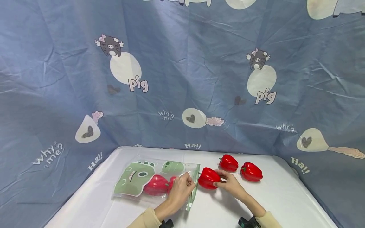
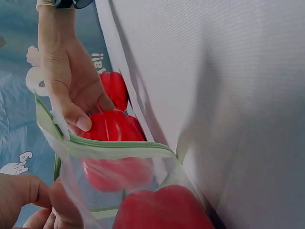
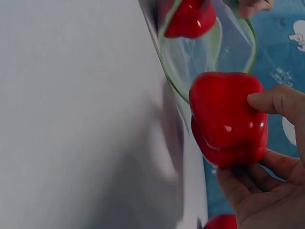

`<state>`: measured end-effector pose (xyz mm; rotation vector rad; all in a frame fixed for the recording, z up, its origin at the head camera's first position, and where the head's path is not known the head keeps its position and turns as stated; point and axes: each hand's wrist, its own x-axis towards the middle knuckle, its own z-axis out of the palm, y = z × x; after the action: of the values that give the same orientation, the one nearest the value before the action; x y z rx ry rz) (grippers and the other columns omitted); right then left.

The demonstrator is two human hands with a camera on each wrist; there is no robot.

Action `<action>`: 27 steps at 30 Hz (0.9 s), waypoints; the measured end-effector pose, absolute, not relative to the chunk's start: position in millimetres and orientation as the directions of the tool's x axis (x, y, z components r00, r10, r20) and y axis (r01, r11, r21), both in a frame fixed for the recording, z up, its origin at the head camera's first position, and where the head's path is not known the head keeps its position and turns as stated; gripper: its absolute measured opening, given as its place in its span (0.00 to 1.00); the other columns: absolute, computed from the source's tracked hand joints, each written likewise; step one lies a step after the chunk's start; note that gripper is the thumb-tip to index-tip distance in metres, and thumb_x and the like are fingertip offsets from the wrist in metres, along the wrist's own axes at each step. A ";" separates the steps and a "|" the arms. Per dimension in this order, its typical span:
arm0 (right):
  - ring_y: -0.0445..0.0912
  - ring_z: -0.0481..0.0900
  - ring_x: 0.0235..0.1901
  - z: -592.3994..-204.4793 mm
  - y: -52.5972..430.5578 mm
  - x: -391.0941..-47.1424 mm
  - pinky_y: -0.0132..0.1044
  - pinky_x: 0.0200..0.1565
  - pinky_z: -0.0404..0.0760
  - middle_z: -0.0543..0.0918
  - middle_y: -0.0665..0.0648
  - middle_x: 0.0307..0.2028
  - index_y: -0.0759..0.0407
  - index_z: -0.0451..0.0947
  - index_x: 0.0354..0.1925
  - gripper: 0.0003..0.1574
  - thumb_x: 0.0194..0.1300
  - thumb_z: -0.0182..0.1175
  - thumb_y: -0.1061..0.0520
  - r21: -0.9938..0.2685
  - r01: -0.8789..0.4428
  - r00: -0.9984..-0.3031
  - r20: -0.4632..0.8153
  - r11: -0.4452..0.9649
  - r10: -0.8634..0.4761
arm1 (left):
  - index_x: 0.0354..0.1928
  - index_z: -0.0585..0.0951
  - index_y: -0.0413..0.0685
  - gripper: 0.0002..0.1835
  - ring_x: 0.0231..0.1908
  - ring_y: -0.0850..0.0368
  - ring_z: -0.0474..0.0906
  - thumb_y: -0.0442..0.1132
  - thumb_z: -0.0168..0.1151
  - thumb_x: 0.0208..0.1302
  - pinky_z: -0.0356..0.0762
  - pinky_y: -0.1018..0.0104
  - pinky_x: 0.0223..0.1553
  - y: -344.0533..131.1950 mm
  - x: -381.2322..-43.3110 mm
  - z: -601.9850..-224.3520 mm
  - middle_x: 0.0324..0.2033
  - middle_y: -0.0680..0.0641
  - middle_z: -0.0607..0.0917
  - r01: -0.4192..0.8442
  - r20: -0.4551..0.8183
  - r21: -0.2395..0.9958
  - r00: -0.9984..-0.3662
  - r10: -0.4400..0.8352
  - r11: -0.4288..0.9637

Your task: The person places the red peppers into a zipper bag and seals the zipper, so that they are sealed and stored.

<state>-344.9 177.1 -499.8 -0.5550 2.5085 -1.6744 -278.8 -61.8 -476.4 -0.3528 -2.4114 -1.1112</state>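
Observation:
A clear zip bag (image 1: pixel 132 175) with a green dinosaur print lies on the table, its green-edged mouth facing right. Inside it are red bell peppers, one (image 1: pixel 156 185) near the middle and another partly hidden behind my left hand (image 1: pixel 179 191). That hand pinches the upper layer of the bag near the mouth, and the opening gapes in the right wrist view. My right hand (image 1: pixel 232 186) grips a red bell pepper (image 3: pixel 228 117) between thumb and fingers, right at the bag's opening, stem toward the bag.
Two more red bell peppers lie at the back right of the white table (image 1: pixel 228 209), one (image 1: pixel 228 163) behind my right hand and one (image 1: pixel 251 172) farther right. A blue printed cloth (image 1: pixel 176 79) hangs behind the table and along its sides.

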 end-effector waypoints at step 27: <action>0.61 0.77 0.54 -493.2 121.1 -337.7 0.50 0.56 0.76 0.77 0.71 0.53 0.75 0.66 0.61 0.35 0.52 0.59 0.69 -0.905 -0.325 -0.888 0.192 0.276 -0.418 | 0.23 0.74 0.49 0.07 0.20 0.72 0.67 0.30 0.61 0.51 0.68 0.77 0.22 -62.5 -279.3 -478.1 0.17 0.56 0.78 0.429 0.496 0.650 -0.865 0.079 0.627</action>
<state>-337.7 121.1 -493.2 -0.7123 2.4415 -1.6981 -279.3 -62.5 -478.1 -0.4020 -2.4278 -1.1274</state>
